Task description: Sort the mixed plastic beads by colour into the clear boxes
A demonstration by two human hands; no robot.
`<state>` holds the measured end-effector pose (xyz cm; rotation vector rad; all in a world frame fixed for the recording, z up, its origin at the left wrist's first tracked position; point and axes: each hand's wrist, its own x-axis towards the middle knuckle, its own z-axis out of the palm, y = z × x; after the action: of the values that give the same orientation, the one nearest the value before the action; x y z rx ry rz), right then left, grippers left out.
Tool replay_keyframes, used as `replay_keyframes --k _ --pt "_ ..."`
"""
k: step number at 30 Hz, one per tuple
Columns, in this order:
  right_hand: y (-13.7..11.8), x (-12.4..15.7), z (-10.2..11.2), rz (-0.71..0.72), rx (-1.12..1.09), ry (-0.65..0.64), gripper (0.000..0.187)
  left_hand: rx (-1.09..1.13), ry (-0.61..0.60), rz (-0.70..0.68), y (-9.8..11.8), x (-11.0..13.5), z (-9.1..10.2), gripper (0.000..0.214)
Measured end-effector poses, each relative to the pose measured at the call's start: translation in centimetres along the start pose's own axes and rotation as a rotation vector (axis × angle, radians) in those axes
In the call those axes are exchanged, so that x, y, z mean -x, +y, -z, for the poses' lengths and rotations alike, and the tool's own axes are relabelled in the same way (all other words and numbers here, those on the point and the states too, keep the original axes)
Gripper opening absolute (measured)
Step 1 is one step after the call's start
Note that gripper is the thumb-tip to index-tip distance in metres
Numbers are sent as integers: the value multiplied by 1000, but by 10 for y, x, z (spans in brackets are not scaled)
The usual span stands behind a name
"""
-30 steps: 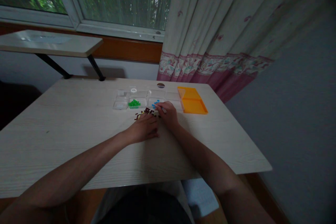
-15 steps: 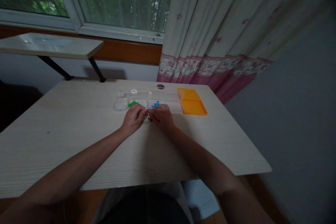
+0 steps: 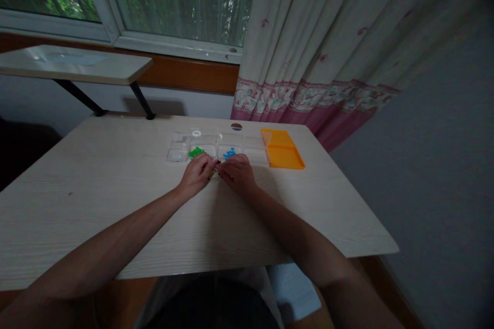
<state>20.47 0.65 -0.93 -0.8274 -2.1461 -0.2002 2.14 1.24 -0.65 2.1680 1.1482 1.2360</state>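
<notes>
My left hand point(image 3: 198, 171) and my right hand point(image 3: 238, 171) meet over the table, fingertips pinched close together. Between them is something small with dark and yellowish bits, mostly covered by the fingers, so its kind does not show. Just beyond the hands lie clear plastic boxes point(image 3: 179, 156) with compartments. Small green pieces point(image 3: 196, 152) sit in the one past my left hand. Past my right hand, small blue pieces point(image 3: 229, 153) lie in another.
An open orange case point(image 3: 284, 158) lies at the right of the clear boxes. A round cable hole cover point(image 3: 236, 127) is set at the table's back edge. On black legs, a raised shelf point(image 3: 116, 69) stands at the back left. A curtain point(image 3: 293, 61) hangs behind.
The fingers have shifted slightly around the small thing between them, and less of its dark bits shows below the fingertips. The boxes and orange case stay in place.
</notes>
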Motion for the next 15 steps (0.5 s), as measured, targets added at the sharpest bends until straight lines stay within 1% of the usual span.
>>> replay_keyframes --k 2,4,6,9,11,13,15 --pt "1 0 1 -15 10 -23 20 -13 -7 -8 -1 -1 1 40" --pt "7 0 3 -69 39 -32 21 -35 4 -8 -2 -2 3 39" --pt "17 -1 6 -178 95 -21 20 -55 26 11 -4 -3 7 40" --pt "35 0 7 -375 189 42 18 -67 88 57 -9 -5 15 40" --pt "44 2 6 -473 234 63 15 -77 121 71 -12 -6 21 40" --pt "48 3 3 -524 264 48 14 -102 127 71 -13 -7 26 40" --pt "50 5 1 -533 274 28 14 -140 116 60 -15 -9 29 40"
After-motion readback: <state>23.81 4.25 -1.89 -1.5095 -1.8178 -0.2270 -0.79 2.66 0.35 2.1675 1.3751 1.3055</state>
